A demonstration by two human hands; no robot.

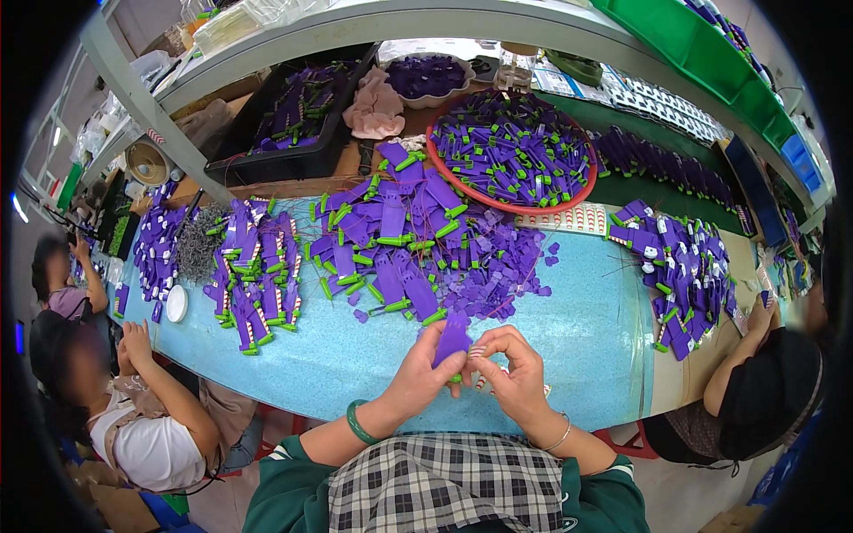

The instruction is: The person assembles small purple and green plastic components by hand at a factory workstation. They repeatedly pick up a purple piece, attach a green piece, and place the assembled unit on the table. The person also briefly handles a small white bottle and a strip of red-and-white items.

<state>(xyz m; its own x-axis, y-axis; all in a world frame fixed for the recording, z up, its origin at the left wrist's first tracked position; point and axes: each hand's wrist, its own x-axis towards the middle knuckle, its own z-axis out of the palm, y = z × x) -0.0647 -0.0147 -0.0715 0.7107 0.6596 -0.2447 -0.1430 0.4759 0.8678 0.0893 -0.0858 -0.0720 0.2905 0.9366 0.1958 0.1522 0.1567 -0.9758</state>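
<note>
In front of my lap, my left hand (410, 377) is closed around a flat purple plastic part (454, 338), held upright between thumb and fingers. A bit of green shows at its lower end. My right hand (522, 380) meets it from the right, thumb and forefinger pinched on a small white strip with red stripes (477, 352) at the part's edge. More striped white shows below my right fingers, partly hidden. Just beyond my hands lies a heap of purple parts with green ends (391, 222), and beside it a scatter of small loose purple pieces (493, 271).
A red round basket (593, 178) of purple-green parts stands behind the heap, near a black tray (233, 169). A striped sticker sheet (582, 218) lies by the basket. More piles (253, 275) flank me. Co-workers sit at left (151, 444) and right (755, 391). A shelf (355, 28) spans overhead.
</note>
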